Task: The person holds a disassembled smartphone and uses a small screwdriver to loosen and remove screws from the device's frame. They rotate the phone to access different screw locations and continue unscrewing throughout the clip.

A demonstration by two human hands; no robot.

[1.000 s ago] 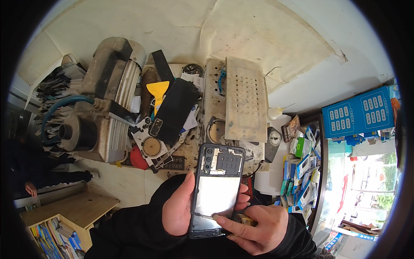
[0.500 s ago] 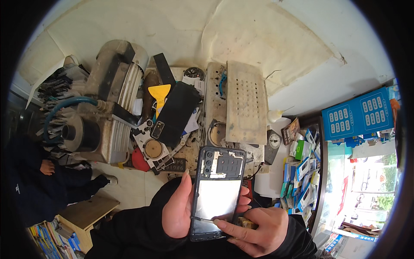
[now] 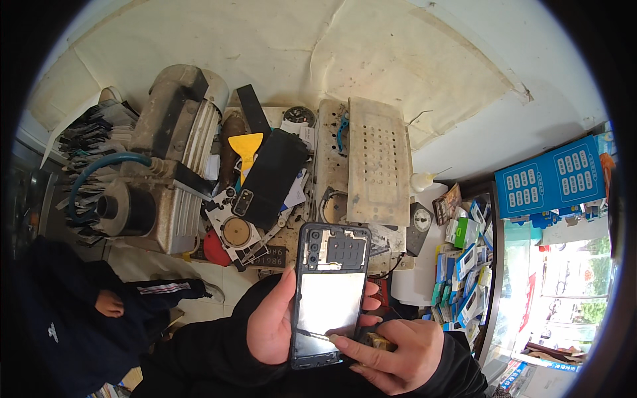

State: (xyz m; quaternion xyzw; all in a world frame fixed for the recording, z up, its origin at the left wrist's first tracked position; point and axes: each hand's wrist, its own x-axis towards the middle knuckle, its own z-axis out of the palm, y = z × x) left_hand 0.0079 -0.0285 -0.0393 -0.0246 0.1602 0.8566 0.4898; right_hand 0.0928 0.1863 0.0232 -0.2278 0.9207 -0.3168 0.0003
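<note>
My left hand [image 3: 272,328] is wrapped round a smartphone [image 3: 332,298] held upright, with its back cover off. The camera lenses and a black inner cover show at its top, and a bright, shiny panel fills the middle. My right hand [image 3: 398,351] is closed over the phone's lower right, pinching a thin metal tool [image 3: 315,336]. The tool's tip lies across the lower part of the panel, towards the left edge. Its exact kind is too small to tell. Something yellowish-brown [image 3: 378,341] shows between my right fingers, partly hidden.
Beyond the phone, a cluttered bench holds a dark phone back cover [image 3: 275,176], a yellow scraper [image 3: 245,151] and a perforated metal plate [image 3: 378,159]. A pump-like machine [image 3: 172,159] stands left. Another person [image 3: 73,312] is at the left. Boxes [image 3: 464,265] are stacked right.
The phone and my left hand have shifted slightly left, and the phone stands a little straighter. The tool stays against the panel. The other person has moved nearer, to the right.
</note>
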